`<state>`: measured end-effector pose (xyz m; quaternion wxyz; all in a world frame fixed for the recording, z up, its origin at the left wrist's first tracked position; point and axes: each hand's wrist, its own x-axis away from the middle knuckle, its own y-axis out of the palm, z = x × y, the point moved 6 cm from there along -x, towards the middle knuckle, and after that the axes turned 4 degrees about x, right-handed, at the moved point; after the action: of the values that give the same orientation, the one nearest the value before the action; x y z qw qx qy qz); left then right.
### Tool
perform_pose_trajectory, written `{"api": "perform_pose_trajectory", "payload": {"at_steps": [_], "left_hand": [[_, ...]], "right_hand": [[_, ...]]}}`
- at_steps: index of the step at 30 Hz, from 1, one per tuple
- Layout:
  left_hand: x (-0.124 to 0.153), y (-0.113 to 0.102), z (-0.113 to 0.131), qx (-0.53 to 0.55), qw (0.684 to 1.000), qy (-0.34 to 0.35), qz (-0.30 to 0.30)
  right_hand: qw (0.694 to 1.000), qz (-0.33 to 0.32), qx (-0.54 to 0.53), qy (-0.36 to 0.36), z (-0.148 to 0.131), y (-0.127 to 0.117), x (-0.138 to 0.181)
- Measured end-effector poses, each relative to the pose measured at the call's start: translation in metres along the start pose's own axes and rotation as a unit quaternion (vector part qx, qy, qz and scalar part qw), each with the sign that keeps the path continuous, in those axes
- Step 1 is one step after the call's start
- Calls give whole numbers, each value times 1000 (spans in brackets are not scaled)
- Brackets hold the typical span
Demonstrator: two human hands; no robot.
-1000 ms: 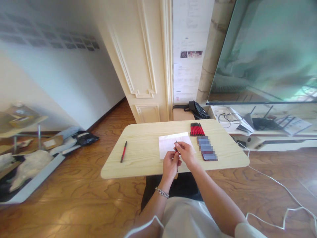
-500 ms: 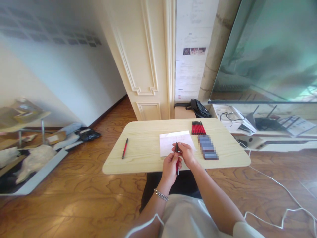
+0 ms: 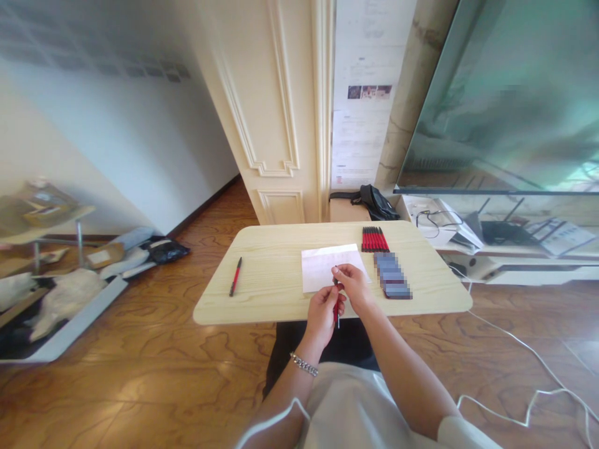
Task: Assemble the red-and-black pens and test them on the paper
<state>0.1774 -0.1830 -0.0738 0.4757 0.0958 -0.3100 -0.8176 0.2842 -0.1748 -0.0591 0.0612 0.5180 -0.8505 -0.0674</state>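
Note:
Both hands meet over the near edge of a light wooden table. My left hand is closed around a red and black pen, which points toward me. My right hand pinches the pen's far end with its fingertips. Just beyond the hands lies a white sheet of paper. A row of several red and black pens lies at the table's far right. A single red pen lies alone on the left side.
A dark stack of flat items lies right of the paper. Behind the table are a cream panelled door, a black bag and a low shelf with cables. A white cable trails on the wooden floor at right. Clutter sits at the far left.
The pen has come closer to me and more of its red barrel shows between the hands. My right fingertips have shifted along its far end. The camera tilted slightly.

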Motion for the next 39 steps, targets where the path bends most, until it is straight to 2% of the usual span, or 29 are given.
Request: {"api": "perform_pose_trajectory", "payload": {"at_steps": [5, 10, 14, 19, 23, 27, 32, 36, 39], "left_hand": [[0, 0, -2, 2, 1000, -6, 0], [0, -1, -2, -12, 1000, -1, 3], [1, -1, -3, -5, 1000, -4, 11], [1, -1, -2, -12, 1000, -2, 10], [1, -2, -3, -8, 1000, 0, 10], [1, -2, -3, -10, 1000, 8, 2], [1, -2, -4, -9, 1000, 6, 7], [0, -2, -4, -15, 1000, 7, 1], [0, -3, -5, -15, 1000, 9, 2]], "right_hand": [[998, -45, -25, 43, 3, 3, 2], [1000, -10, -1, 11, -5, 0, 3], [996, -52, -33, 63, 0, 6, 5], [1000, -18, 1, 25, -8, 3, 5], [998, -53, -9, 46, -5, 5, 5], [999, -26, 8, 22, -4, 0, 4], [997, -59, 7, 47, 0, 2, 3], [998, -31, 44, 22, -3, -2, 1], [997, -57, 31, 37, 1, 0, 1]]}}
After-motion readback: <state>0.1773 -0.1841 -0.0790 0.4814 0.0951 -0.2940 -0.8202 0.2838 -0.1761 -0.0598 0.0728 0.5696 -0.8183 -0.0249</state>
